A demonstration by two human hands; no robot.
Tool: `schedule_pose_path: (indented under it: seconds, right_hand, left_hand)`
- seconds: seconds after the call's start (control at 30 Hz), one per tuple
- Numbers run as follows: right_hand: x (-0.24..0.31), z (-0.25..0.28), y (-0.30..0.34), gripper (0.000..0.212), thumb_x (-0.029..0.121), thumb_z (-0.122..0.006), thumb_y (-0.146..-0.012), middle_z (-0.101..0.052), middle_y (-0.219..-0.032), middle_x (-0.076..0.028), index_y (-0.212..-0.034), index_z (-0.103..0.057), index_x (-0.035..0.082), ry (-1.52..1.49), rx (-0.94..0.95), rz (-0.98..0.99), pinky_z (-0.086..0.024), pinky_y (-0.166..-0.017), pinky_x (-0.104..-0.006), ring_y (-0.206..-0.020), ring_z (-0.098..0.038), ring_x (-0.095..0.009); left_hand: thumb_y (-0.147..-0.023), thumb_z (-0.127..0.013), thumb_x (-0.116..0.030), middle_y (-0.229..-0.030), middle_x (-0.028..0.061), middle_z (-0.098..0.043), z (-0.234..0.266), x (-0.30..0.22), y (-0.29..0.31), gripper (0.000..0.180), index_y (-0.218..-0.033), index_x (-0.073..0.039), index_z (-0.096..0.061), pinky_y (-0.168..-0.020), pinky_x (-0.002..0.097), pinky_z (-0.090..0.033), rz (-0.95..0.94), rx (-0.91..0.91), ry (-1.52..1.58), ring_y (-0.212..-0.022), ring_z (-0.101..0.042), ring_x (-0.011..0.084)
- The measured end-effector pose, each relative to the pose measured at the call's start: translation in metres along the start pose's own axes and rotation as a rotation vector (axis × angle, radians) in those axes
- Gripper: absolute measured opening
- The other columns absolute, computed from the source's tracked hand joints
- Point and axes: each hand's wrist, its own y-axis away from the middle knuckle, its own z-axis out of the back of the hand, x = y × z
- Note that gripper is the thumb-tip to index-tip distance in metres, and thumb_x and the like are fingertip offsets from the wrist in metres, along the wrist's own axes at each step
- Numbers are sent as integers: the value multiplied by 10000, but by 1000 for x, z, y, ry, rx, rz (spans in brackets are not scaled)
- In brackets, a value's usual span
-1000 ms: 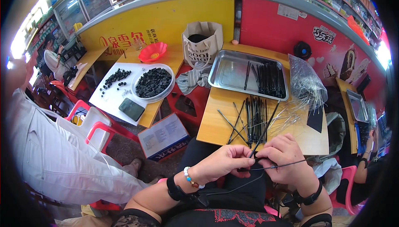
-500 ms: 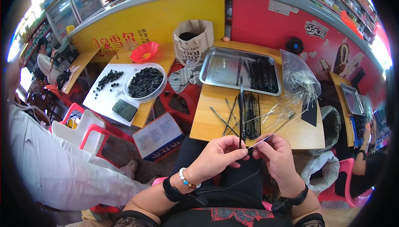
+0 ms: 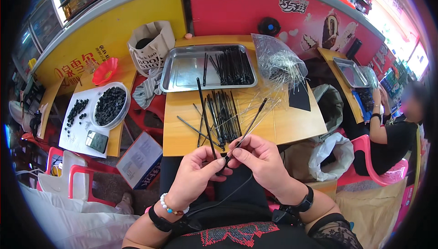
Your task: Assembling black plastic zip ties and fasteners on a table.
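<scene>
My left hand (image 3: 197, 169) is closed over the near table edge, pinching the lower end of a thin black rod (image 3: 205, 119) that stands nearly upright. Close beside it, my right hand (image 3: 261, 160) pinches a second slender black rod (image 3: 258, 113), tilted up to the right, with a thin pale wire (image 3: 269, 117) alongside it. The fingertips of both hands almost meet, and what lies between them is partly hidden. Just beyond is a pile of similar black rods (image 3: 222, 116) on the wooden table (image 3: 292, 128), with several pale wires strewn to its right.
A metal tray (image 3: 185, 69) with more black rods stands at the back, beside a clear bag of wires (image 3: 278, 59). On the left are a tub of black pieces (image 3: 109, 105), a phone (image 3: 96, 141) and a canvas bag (image 3: 150, 44). Another person (image 3: 388, 135) sits at right.
The view has turned rightward, so the table and tray sit further left. Both hands stay close together; the rod in my right hand now points more steeply upward.
</scene>
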Motion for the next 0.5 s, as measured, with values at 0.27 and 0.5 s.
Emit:
schedule_pose_path:
  seconds: [0.27, 0.5]
  right_hand:
    - [8, -4, 5, 79, 50, -532, -929, -589, -791, -48, -912, -559, -23, 206, -74, 64, -510, -601, -203, -660, -610, -87]
    - [3, -4, 8, 90, 54, -536, -927, -593, -753, -35, -885, -561, -21, 270, -10, 114, -504, -564, -201, -628, -609, -88]
  left_hand:
    - [-896, -597, -94, -878, 61, -629, -5, 3, 0, 85, -925, -38, -539, -700, 261, -540, 20, 41, -74, -831, -660, 161]
    - [-890, -624, -104, -812, -9, -604, -11, 7, -3, 94, -916, -23, -584, -637, 184, -443, -149, 45, -91, -708, -544, 36]
